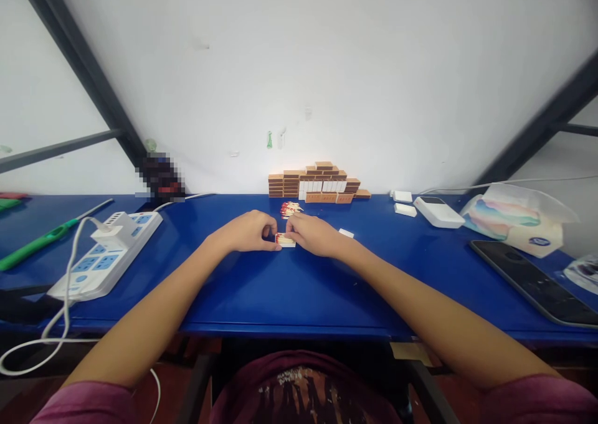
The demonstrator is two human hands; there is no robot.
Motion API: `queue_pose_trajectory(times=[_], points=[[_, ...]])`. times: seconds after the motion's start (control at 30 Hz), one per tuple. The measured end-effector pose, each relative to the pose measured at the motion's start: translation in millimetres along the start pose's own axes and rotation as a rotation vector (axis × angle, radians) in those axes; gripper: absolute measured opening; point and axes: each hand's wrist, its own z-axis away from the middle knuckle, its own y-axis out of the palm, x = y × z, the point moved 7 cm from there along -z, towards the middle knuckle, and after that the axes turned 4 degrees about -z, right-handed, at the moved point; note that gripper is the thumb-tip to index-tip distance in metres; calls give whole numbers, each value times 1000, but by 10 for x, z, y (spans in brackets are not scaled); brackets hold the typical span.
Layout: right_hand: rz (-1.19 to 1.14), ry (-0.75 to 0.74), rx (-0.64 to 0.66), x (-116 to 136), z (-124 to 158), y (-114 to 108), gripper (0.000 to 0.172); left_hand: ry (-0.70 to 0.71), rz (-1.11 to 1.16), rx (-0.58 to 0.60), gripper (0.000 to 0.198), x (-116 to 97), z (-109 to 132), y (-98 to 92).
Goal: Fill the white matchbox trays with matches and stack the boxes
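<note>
A small white matchbox tray (286, 245) filled with matches lies on the blue table, between my two hands. At the tray's left end, my left hand (252, 230) is closed, with thumb and forefinger gripping that side. My right hand (314, 233) pinches at the right end, its thumb over the matches. Its fingers cover part of the tray. Just behind sits a loose pile of red-tipped matches (290, 210). A small white piece (346, 233) lies beyond my right wrist.
Brown matchboxes (322, 176) are stacked against the wall. A power strip (109, 259) and a green lighter (40, 245) lie left. On the right are a white device (438, 212), small white boxes (404, 210), a tissue pack (523, 225) and a phone (537, 281).
</note>
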Motion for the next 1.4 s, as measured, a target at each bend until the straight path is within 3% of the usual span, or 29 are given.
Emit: queue_pose_trajectory(times=[0.57,0.93,1.17,1.4], points=[[-53,-12,-18,-41,67,-101,12,-26,-24,14,34,-15,8,-4],[-84,-40,-45,-2,53,-56,14,-19,-40,20,35,-14,0,0],[-138,-151,-108,31,43,-57,10,-9,-51,6,39,-18,8,12],[-144,-194,-115,56,41,17,23,-10,-45,15,37,-28,-1,5]])
